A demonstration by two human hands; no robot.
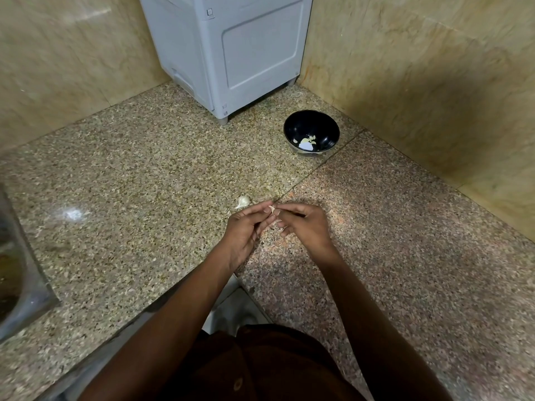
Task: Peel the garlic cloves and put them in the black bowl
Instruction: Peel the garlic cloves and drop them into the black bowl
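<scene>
Head view: left hand (246,230) and right hand (301,224) pinch one garlic clove (272,209) (another clove (243,201) lies beside), black bowl (292,123) well apart.

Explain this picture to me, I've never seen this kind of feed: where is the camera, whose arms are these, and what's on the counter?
There is one picture, from a camera worn on a person's head, looking down at their own bare arms; no machine is involved. The left hand and right hand meet over a speckled stone counter, pinching a garlic clove between their fingertips to peel it. Another clove lies just beyond the left hand. Farther back stands the black bowl, holding a few pale pieces. A grey appliance fills the corner.
</scene>
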